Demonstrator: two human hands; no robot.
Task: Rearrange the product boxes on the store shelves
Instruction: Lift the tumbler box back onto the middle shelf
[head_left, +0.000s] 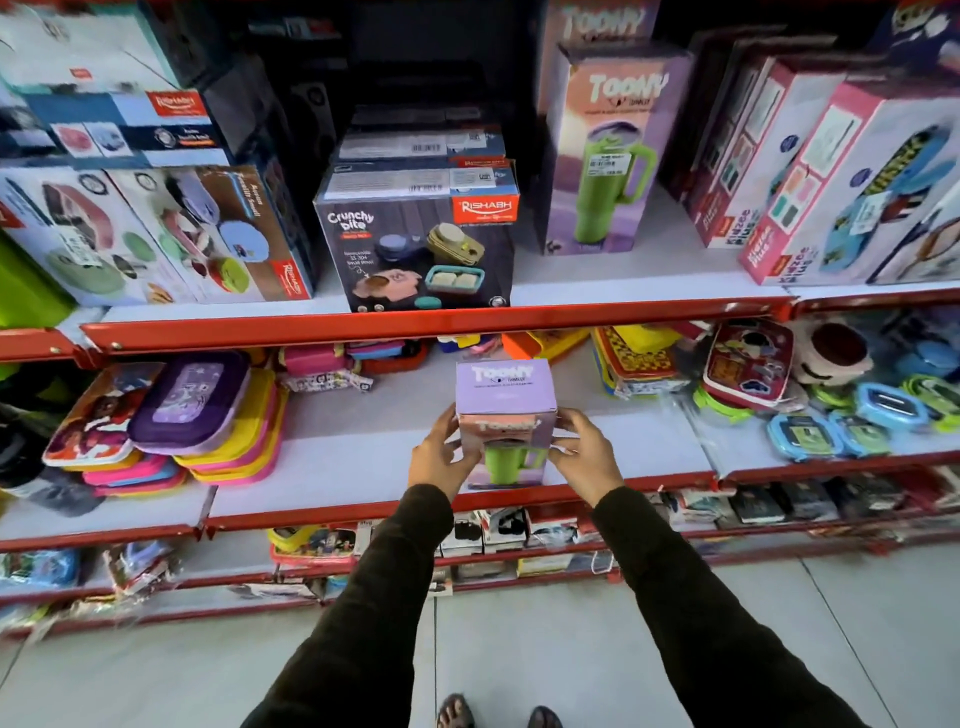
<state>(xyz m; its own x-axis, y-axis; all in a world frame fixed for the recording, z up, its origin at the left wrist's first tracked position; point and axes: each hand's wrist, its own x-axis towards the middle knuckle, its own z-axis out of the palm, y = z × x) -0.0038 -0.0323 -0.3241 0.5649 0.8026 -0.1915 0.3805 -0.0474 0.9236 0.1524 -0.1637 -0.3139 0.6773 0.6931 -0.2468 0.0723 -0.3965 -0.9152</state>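
Observation:
A purple Toony tumbler box (505, 395) with a green mug printed on its front stands upright on the middle shelf (363, 467), near its front edge. My left hand (440, 457) grips its left side and my right hand (584, 451) grips its right side. On the upper shelf (571, 275) stands a taller Toony box (605, 150) of the same design, right of a dark Crunchy Bite box (421, 244) with flat boxes stacked on top.
Lunch-box cartons (156, 234) fill the upper shelf's left, pink Kidzee boxes (810, 182) its right. Stacked colourful pouches (171, 421) lie left of my hands, lunch bags and blue containers (831, 415) to the right. Red shelf lips stick out; tiled floor below.

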